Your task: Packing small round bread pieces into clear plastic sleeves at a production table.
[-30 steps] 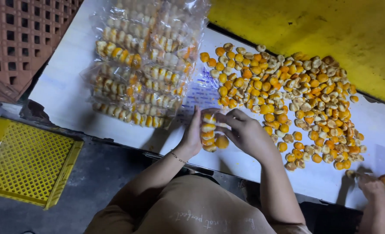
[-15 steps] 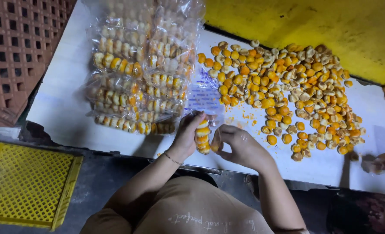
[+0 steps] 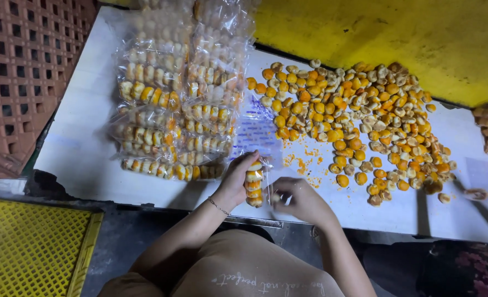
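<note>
Short stack of small round pastries [image 3: 254,184], orange-topped and pale-sided, sleeved in clear plastic. Stood upright on end at the white table's near edge, pinched between thumb and fingers [image 3: 247,165] of the left hand along 1 side. Right fingertips [image 3: 279,192] touched the lower end, where loose wrap gathered.

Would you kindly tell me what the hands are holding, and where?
The left hand grips a clear-wrapped stack of small orange pastries around its upper side; the right hand pinches its lower end.
</note>
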